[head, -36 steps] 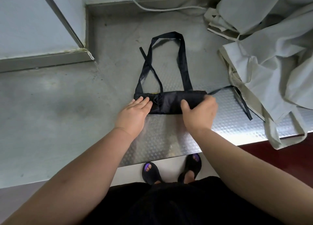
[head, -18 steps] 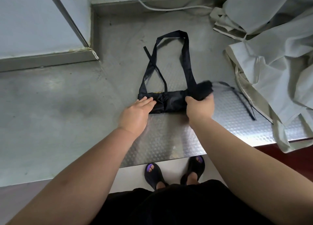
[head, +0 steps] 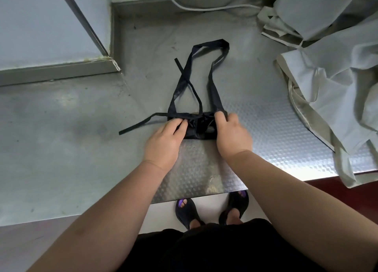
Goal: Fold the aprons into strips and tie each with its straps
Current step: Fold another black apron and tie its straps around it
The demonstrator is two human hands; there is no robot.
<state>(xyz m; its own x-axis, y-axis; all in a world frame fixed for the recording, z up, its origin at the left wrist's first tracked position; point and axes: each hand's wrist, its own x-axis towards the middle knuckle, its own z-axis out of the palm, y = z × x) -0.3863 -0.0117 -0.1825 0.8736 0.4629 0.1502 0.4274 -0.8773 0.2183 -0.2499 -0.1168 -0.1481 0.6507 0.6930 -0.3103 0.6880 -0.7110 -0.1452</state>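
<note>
A black apron (head: 201,129), folded into a short thick bundle, lies on the metal table (head: 61,138) in front of me. Its neck loop (head: 212,46) stretches away from me. One thin strap (head: 141,124) trails out to the left, another (head: 187,76) crosses the loop. My left hand (head: 164,142) rests on the bundle's left end, fingers touching the strap there. My right hand (head: 232,133) grips the bundle's right end, fingers curled over its far edge.
A heap of pale grey aprons (head: 331,73) covers the table's right side and hangs over its front edge. A white cable (head: 204,7) runs along the back wall. A raised metal ledge (head: 57,71) sits at the left. My sandalled feet (head: 212,208) show below.
My right hand folded the bundle's right end over to the left, making it shorter. The strap that lay to the right now trails out to the left. My left hand stayed on the left end.
</note>
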